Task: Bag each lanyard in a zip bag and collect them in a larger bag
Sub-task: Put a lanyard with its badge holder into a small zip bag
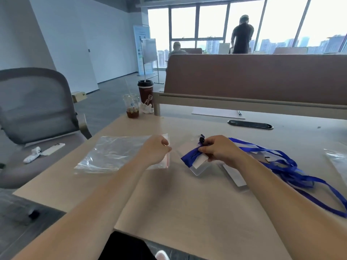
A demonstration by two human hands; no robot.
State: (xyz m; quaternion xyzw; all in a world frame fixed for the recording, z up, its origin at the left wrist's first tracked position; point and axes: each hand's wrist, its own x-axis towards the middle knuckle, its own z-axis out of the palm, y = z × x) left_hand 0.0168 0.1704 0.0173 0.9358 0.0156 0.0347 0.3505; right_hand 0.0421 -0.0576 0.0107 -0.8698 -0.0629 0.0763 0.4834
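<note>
A large clear zip bag (116, 153) with a red-striped seal lies flat on the beige table at the left. My left hand (156, 150) pinches its opening edge at the right side. My right hand (216, 149) grips a folded blue lanyard (190, 156) with its clear badge holder (199, 167) and black clip, just right of the bag's mouth. A heap of several more blue lanyards (287, 166) with badge holders trails across the table to the right, behind my right forearm.
Small clear zip bags (338, 158) lie at the right edge. Two drink cups (139, 99) stand at the far left corner. A desk divider (253, 79) bounds the far side; a paper sheet and pen lie below it. A grey chair (37, 113) holding a phone stands left.
</note>
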